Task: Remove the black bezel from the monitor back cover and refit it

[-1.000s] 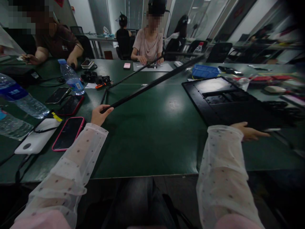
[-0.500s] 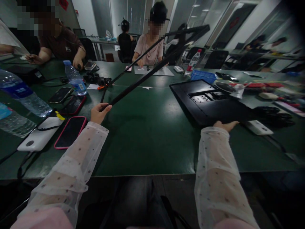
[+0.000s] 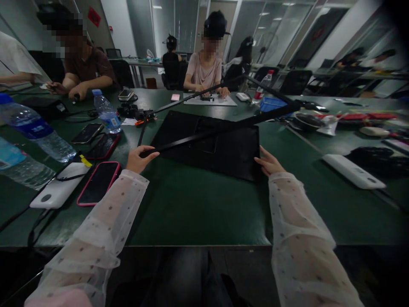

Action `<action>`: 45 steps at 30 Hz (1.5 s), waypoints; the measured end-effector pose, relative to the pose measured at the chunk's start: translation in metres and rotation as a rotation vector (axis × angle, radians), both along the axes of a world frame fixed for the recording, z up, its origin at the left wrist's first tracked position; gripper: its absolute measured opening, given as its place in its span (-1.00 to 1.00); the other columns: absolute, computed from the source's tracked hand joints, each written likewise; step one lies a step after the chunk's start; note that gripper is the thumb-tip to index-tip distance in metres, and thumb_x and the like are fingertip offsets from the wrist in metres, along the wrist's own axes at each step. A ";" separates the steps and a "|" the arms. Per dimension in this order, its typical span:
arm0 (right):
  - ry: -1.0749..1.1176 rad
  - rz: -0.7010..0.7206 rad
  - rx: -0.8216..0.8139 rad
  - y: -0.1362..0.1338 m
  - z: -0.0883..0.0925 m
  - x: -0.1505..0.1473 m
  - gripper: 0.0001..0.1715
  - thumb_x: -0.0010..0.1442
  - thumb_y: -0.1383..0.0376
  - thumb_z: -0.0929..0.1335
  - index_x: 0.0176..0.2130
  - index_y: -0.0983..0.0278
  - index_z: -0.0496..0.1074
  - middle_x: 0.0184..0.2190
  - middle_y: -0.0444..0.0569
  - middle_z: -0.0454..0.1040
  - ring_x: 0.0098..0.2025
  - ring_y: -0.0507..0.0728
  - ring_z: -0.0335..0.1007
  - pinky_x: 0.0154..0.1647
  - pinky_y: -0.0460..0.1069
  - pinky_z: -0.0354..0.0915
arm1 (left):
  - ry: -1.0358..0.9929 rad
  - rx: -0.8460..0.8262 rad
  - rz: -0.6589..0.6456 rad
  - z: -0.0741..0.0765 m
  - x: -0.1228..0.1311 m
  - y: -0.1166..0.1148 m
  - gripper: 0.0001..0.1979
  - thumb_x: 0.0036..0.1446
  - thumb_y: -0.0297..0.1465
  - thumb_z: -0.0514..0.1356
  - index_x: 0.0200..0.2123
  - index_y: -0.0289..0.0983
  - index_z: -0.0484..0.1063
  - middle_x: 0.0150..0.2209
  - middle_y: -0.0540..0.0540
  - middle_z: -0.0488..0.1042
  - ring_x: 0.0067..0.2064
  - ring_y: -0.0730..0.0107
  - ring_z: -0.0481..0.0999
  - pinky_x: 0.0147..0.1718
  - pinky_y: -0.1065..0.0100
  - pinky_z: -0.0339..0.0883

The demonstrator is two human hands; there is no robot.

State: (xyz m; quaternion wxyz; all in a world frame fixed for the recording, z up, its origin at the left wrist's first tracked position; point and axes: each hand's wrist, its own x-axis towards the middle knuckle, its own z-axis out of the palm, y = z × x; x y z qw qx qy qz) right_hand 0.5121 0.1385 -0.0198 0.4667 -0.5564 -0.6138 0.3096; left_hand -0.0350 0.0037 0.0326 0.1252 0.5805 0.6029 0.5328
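Observation:
My left hand [image 3: 138, 158] is closed on the near corner of a thin black frame [image 3: 223, 128], held tilted above the green table [image 3: 198, 209]. The frame's long bars reach away to the right and toward the far side. A flat black panel [image 3: 220, 153] lies on the table under the frame, straight ahead of me. My right hand [image 3: 269, 162] rests on the panel's near right corner, fingers curled against its edge.
Several phones [image 3: 98, 182], a white power bank [image 3: 57, 191] and water bottles [image 3: 38, 133] crowd the left side. At the right lie a white bar-shaped device [image 3: 353, 171], a blue tray [image 3: 271, 103] and dark clutter. Other people sit across the table and at the far left.
The black panel has slid from the right side of the table to the middle in front of me, with my right hand on it. The frame stays in my left hand, its far end lower.

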 end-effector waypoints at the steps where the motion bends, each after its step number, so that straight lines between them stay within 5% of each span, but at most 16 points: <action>1: 0.061 0.019 0.002 0.004 -0.002 -0.006 -0.15 -0.01 0.08 0.54 0.25 0.18 0.47 -0.33 -0.02 0.63 -0.36 0.26 0.59 -0.28 0.23 0.59 | 0.020 0.007 -0.005 -0.001 0.001 0.000 -0.61 -0.04 -0.03 0.47 -0.27 -0.20 0.66 -0.24 -0.12 0.69 -0.16 0.12 0.66 -0.02 0.10 0.52; 4: 0.260 -0.089 0.024 0.017 -0.003 -0.022 -0.30 -0.14 -0.01 0.61 -0.02 0.14 0.55 -0.31 -0.05 0.63 -0.10 0.29 0.63 0.16 0.34 0.50 | 0.095 0.013 -0.011 -0.004 0.001 -0.001 -0.58 -0.01 0.02 0.46 -0.27 -0.19 0.67 -0.22 -0.13 0.69 -0.14 0.11 0.66 0.02 0.07 0.51; 7: 0.410 -0.195 0.131 0.017 0.009 -0.022 -0.44 -0.05 -0.17 0.55 -0.23 0.13 0.51 -0.23 -0.02 0.63 0.05 0.30 0.60 0.29 0.34 0.41 | 0.181 0.032 -0.030 -0.006 0.001 -0.003 -0.59 0.04 0.04 0.45 -0.26 -0.17 0.67 -0.20 -0.14 0.69 -0.13 0.11 0.65 0.01 0.07 0.50; 11: 0.604 0.136 -0.108 0.000 0.033 -0.012 -0.17 0.13 -0.47 0.29 -0.12 0.14 0.55 -0.06 0.12 0.65 0.09 0.31 0.60 0.13 0.26 0.55 | 0.317 0.074 -0.049 -0.005 0.000 -0.005 -0.66 0.07 -0.02 0.47 -0.26 -0.15 0.68 -0.19 -0.13 0.70 -0.12 0.12 0.65 0.01 0.08 0.49; 13: 0.550 0.142 -0.162 -0.003 0.036 -0.013 -0.25 0.01 -0.36 0.49 -0.13 0.15 0.54 -0.17 0.05 0.65 -0.09 0.24 0.63 0.03 0.18 0.59 | 0.382 0.076 -0.056 -0.004 -0.001 -0.006 -0.69 0.06 -0.06 0.49 -0.26 -0.14 0.68 -0.19 -0.13 0.70 -0.12 0.11 0.65 0.01 0.08 0.49; 17: 0.282 -0.131 -0.051 0.009 0.020 -0.024 -0.36 -0.15 0.01 0.65 -0.13 0.14 0.49 -0.41 -0.13 0.54 -0.32 0.19 0.56 -0.05 0.21 0.59 | 0.448 0.016 -0.065 -0.001 -0.006 -0.009 -0.69 0.07 -0.08 0.49 -0.23 -0.14 0.69 -0.16 -0.14 0.70 -0.09 0.10 0.65 0.02 0.09 0.47; 22: -0.011 -0.260 0.175 0.009 -0.002 -0.029 -0.45 0.15 0.04 0.46 0.08 0.18 0.48 -0.20 0.06 0.59 -0.06 0.34 0.60 0.17 0.37 0.47 | 0.519 -0.195 -0.121 -0.002 -0.010 -0.009 -0.66 0.03 -0.05 0.51 -0.23 -0.12 0.68 -0.16 -0.11 0.70 -0.07 0.09 0.65 0.13 0.00 0.37; 28: -0.317 -0.356 0.259 -0.010 -0.007 -0.025 -0.49 0.13 0.20 0.36 0.07 0.25 0.48 -0.05 0.19 0.54 0.15 0.39 0.46 0.34 0.43 0.27 | 0.586 -0.342 -0.172 -0.001 -0.008 -0.011 -0.61 -0.03 0.01 0.52 -0.26 -0.12 0.67 -0.20 -0.08 0.67 -0.09 0.11 0.61 0.25 -0.13 0.19; 31: -0.333 -0.355 0.257 -0.010 -0.014 -0.022 -0.51 0.09 0.25 0.35 0.03 0.25 0.48 -0.01 0.18 0.50 0.08 0.36 0.48 0.33 0.44 0.28 | 0.573 -0.367 -0.230 0.001 -0.008 -0.012 -0.62 -0.04 0.00 0.52 -0.29 -0.13 0.67 -0.19 -0.10 0.67 -0.04 0.08 0.60 0.22 -0.09 0.22; 36: -0.271 -0.363 0.242 -0.010 -0.028 -0.022 -0.49 0.08 0.26 0.34 0.05 0.27 0.47 0.03 0.21 0.47 0.02 0.32 0.51 0.28 0.34 0.38 | 0.628 -0.361 -0.207 0.003 -0.009 -0.013 -0.67 -0.05 -0.03 0.54 -0.32 -0.09 0.66 -0.09 -0.08 0.67 0.12 -0.01 0.52 0.32 -0.27 -0.02; 45: -0.261 -0.340 0.166 -0.012 -0.036 -0.022 -0.50 0.07 0.24 0.34 0.04 0.23 0.43 -0.06 0.14 0.53 0.07 0.33 0.50 0.30 0.38 0.35 | 0.637 -0.356 -0.275 -0.002 -0.012 -0.011 -0.69 -0.02 -0.03 0.52 -0.33 -0.08 0.66 -0.02 -0.07 0.65 0.23 -0.05 0.42 0.29 -0.24 0.04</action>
